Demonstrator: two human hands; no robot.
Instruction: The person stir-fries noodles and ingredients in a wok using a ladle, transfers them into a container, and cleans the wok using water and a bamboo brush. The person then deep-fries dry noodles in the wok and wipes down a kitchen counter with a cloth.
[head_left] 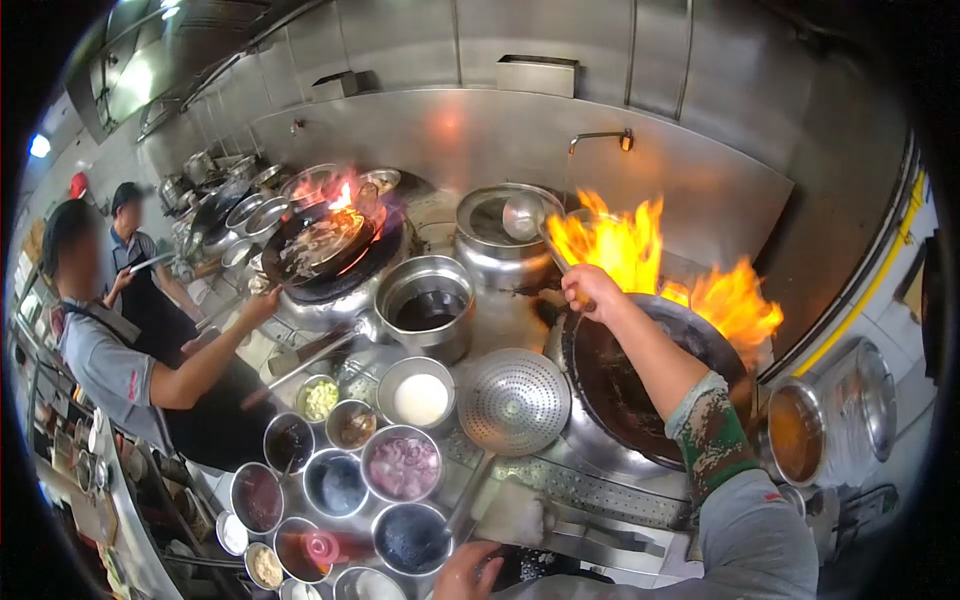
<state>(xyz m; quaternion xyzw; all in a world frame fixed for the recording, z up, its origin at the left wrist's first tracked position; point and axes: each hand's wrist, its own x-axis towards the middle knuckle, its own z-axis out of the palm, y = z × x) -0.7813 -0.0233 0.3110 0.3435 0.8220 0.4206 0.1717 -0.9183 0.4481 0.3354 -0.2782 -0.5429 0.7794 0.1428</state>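
Note:
My right hand [592, 292] is closed around the handle of a metal ladle [524, 216], whose bowl hangs over a covered-looking steel pot [500, 225]. Below my right forearm sits a large dark wok [620, 385], with tall flames rising behind it. My left hand [468, 572] is low at the bottom edge, beside a bowl of dark liquid [411, 538] and near a folded cloth [508, 512]; its fingers are partly cut off, and what they hold, if anything, is hidden. A perforated strainer [514, 400] lies left of the wok.
Left of me, a co-worker [120, 350] handles a flaming wok [320, 245]; another person [135, 250] stands beyond. Several ingredient bowls, one with chopped onion [402, 464], stand at the front left. A deep pot [427, 308] stands mid-counter, an orange-filled bowl [796, 435] at right.

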